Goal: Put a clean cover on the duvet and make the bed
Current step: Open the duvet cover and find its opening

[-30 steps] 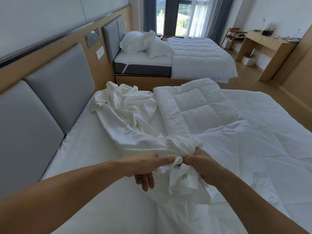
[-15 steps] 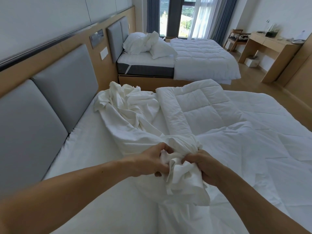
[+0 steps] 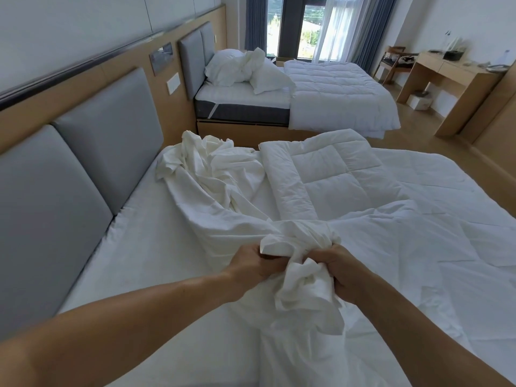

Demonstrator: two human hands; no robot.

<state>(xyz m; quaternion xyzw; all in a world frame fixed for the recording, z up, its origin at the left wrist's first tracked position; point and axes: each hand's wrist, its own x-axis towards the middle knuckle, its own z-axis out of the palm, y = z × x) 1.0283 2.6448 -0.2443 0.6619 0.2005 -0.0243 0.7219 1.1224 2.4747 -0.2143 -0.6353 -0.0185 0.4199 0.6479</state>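
We are gripping a bunched end of the duvet cover (image 3: pixel 223 196) with our left hand (image 3: pixel 251 263) and right hand (image 3: pixel 346 269), probably hunting for its opening. The rest is trailing across the bed (image 3: pixel 156 261) beside the folded-back duvet (image 3: pixel 335 177).

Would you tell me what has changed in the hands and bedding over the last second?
The left hand, which only pinched the duvet cover with lower fingers hanging loose, has closed fully round the bunched fabric. The right hand keeps its grip; the duvet lies as before.
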